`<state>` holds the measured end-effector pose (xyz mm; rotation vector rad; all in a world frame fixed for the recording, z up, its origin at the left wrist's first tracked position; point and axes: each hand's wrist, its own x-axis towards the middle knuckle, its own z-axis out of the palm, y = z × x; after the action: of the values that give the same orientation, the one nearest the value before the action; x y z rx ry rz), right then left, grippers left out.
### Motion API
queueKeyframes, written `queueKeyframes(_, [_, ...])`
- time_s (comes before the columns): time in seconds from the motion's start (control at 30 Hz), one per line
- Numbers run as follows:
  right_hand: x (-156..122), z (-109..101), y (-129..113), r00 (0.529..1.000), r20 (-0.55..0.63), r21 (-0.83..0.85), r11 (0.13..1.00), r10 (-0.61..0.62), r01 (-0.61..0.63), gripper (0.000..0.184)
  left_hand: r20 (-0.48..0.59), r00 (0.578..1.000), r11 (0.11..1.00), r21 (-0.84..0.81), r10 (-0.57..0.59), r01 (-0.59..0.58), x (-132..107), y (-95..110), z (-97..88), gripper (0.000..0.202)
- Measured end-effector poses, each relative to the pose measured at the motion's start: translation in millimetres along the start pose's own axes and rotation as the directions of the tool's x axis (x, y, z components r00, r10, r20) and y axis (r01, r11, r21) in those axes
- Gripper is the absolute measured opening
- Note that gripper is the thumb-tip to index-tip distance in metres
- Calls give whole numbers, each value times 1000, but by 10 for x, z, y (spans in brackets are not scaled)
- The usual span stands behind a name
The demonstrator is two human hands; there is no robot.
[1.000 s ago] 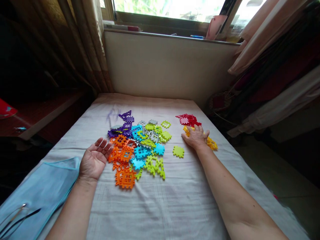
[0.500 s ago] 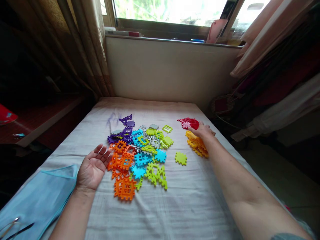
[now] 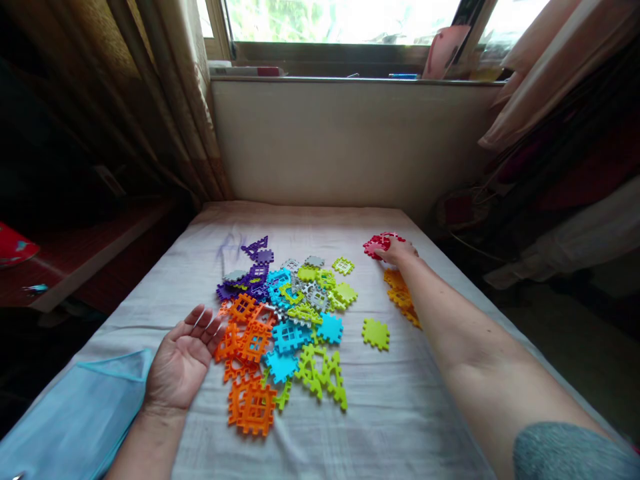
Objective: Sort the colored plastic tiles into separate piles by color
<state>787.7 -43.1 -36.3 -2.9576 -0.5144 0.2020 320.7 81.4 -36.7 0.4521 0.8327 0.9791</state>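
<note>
A heap of flat plastic interlocking tiles [image 3: 285, 313] in orange, blue, green, purple and grey lies on a white cloth-covered table [image 3: 380, 407]. My left hand [image 3: 183, 357] rests palm up and open at the heap's left edge, fingertips against the orange tiles [image 3: 250, 337]. My right hand [image 3: 397, 252] reaches far right, palm down on the small red tile pile [image 3: 376, 244], fingers curled over it. Yellow-orange tiles [image 3: 400, 297] lie just under my right forearm. A single green tile [image 3: 376, 333] sits apart between the heap and my arm.
A light blue cloth bag [image 3: 75, 420] lies at the table's near left corner. A wall and window sill [image 3: 350, 73] stand behind the table. Curtains hang at both sides. The table's right edge drops to the floor.
My right hand has moved from the yellow-orange tiles farther away onto the red pile. The left hand has stayed in place. The view has shifted slightly.
</note>
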Motion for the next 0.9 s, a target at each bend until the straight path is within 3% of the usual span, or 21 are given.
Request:
queueKeyframes(0.1, [-42, -126, 165, 999, -11, 29, 999, -43, 43, 83, -3, 1000, 1000, 0, 4, -4, 1, -1, 3, 25])
queueKeyframes(0.23, [-396, -165, 660, 973, -146, 81, 978, -177, 190, 88, -3, 1000, 1000, 2, 0, 0, -3, -3, 9, 26])
queueKeyframes(0.37, [-1017, 111, 1149, 926, -317, 87, 965, -207, 246, 92, -3, 1000, 1000, -4, 1, -2, -14, -4, 17, 27])
queueKeyframes(0.5, [-1452, 455, 1253, 910, -382, 43, 980, -162, 193, 95, 26, 1000, 1000, -5, 9, -9, -22, -8, 13, 27])
queueKeyframes(0.6, [-1466, 556, 1169, 913, -378, -16, 987, -157, 163, 85, 37, 999, 1000, -6, 8, -8, -26, -8, 7, 29])
queueKeyframes(0.7, [-1306, 544, 1121, 914, -352, -51, 979, -202, 197, 73, 38, 999, 1000, -10, 5, -5, -25, -8, 7, 31])
queueKeyframes(0.9, [-1134, 480, 1150, 895, -370, -32, 966, -249, 256, 72, 45, 999, 1000, -10, 10, -10, -21, -18, 9, 29])
